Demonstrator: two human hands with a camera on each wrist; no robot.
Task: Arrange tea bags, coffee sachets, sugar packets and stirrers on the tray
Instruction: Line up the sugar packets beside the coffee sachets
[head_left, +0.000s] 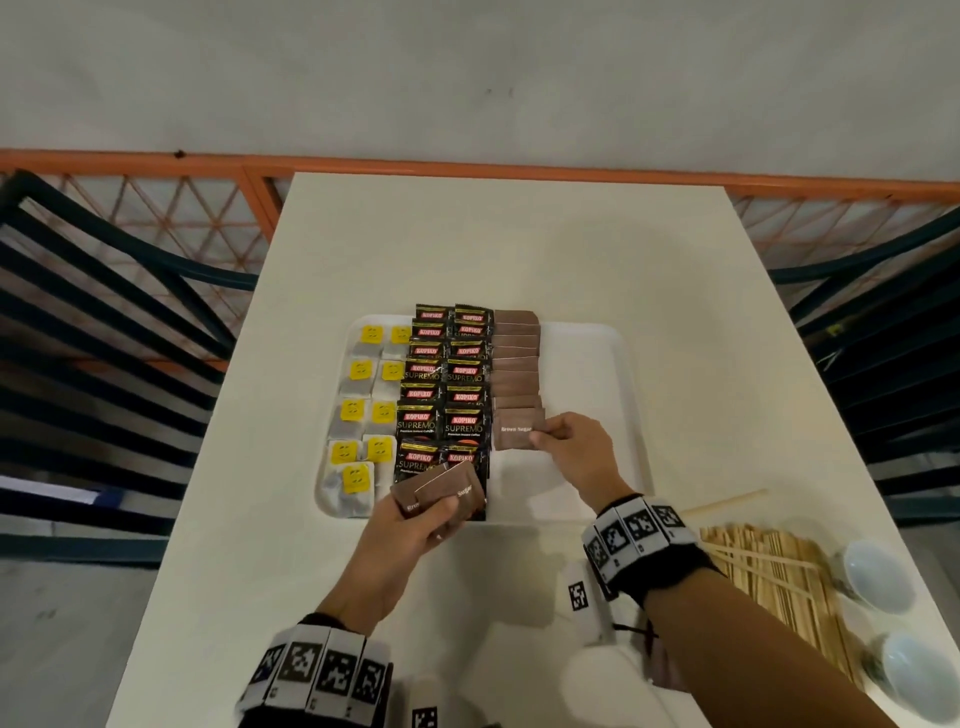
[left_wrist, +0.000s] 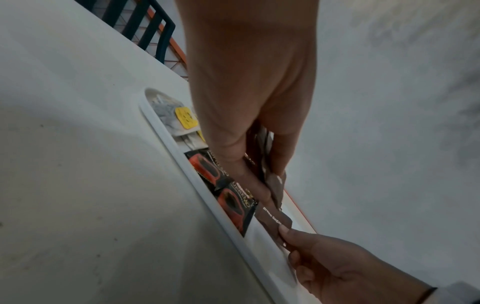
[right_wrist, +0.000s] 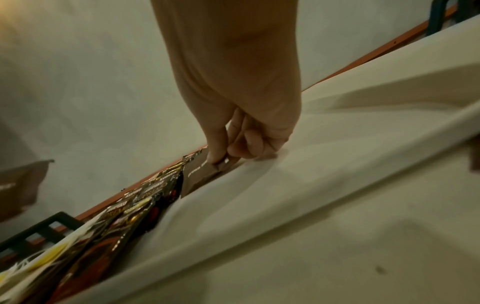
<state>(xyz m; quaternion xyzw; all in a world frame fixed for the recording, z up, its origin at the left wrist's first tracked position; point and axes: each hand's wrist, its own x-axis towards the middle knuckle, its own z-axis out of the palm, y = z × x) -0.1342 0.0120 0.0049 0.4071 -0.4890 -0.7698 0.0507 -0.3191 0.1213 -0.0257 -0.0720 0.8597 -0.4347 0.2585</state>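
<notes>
We took the white rectangular plastic tray (head_left: 597, 338) as our landmark. On its left part lay the white paper tea bags with yellow tags (head_left: 358, 410), in its middle the two columns of black Kopiko coffee sachets (head_left: 441, 395), and just right of these one column of brown paper sugar packets (head_left: 517, 364), each overlapping the next like roof tiles, from the far rim toward us.

Our right hand (head_left: 571, 447) pinched one flat brown sugar packet marked "Brown Sugar" (head_left: 519, 430) by its right short edge, thumb above and fingers curled below. The packet lay at the near end of the sugar column, with its long axis left to right across the tray, the same as the packets beyond it. It seemed to touch the tray floor, but we could not tell if it rested fully.

Our left hand (head_left: 415, 525) gripped a small stack of spare brown sugar packets (head_left: 436, 496) over the tray's near rim, above the nearest coffee sachets. This stack lay left of the right hand and a little nearer to us, so we judged the next packet would pass rightward, from the left hand to the right one.

The thin pale wooden stirrers (head_left: 769, 571) waited outside the tray, beyond its near right corner, and the tray's right part had room for them.
</notes>
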